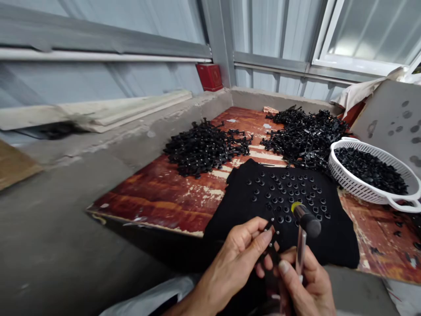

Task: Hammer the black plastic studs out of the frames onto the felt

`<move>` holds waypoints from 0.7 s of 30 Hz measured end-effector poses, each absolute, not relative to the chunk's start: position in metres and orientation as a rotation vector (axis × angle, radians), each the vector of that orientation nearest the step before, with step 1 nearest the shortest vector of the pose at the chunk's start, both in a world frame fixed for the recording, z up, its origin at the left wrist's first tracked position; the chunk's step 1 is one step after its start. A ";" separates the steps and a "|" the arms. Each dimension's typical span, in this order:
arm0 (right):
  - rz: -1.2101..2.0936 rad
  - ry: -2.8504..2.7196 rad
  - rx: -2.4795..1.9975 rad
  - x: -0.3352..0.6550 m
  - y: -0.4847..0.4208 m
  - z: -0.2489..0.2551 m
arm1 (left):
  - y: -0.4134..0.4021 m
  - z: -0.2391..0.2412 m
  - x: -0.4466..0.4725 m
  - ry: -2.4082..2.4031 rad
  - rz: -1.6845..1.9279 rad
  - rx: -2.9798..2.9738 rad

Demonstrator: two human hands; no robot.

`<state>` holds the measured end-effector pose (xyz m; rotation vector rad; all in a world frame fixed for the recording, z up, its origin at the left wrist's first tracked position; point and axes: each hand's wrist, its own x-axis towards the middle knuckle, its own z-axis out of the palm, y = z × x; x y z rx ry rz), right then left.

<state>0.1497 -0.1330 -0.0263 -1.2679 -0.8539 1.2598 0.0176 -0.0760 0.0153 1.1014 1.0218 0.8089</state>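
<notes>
My left hand (241,248) pinches a small black plastic sprue piece (272,239) between thumb and fingers, just above the near edge of a black cloth (332,243). My right hand (305,281) is wrapped round the metal handle of a small hammer (305,219) with a black head and a yellow face, and its fingertips also touch the black piece. Several small black round parts (286,193) lie scattered over the cloth in front of the hammer head.
The cloth lies on a worn red wooden board (158,193) over a concrete ledge. Two heaps of black plastic sprues (204,147) (302,131) sit at the back. A white slotted basket (358,184) of black parts stands at right. A red box (209,77) is against the wall.
</notes>
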 end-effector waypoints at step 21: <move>1.188 -1.053 -1.312 0.179 -0.117 -0.016 | -0.086 0.004 0.003 1.291 0.480 1.691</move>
